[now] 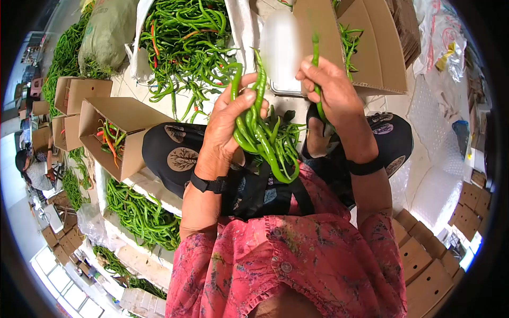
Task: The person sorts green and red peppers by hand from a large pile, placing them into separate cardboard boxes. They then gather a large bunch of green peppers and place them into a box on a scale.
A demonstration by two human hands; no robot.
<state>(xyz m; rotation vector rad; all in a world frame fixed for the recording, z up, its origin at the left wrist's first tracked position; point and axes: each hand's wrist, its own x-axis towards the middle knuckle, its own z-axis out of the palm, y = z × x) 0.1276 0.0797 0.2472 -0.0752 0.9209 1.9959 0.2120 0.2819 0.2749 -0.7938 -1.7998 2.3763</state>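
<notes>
Several long green chili peppers (260, 127) are bunched in my left hand (225, 119), with the fingers and thumb wrapped round them and the tips hanging down. Upright in my right hand (331, 87) is a single green chili pepper (316, 50), pinched between thumb and fingers. Below my left hand, more green chilies (289, 143) lie between my knees. In front of me, a white sack (241, 26) lies open with a heap of green chilies (183, 26) spilling out, a few red ones among them.
An open cardboard box (318, 32) with some green chilies stands front right, beside a white blurred object (283, 47). At left, a smaller box (127, 116) holds red and green chilies. Another chili heap (140, 217) lies lower left. A person (40, 167) is at far left.
</notes>
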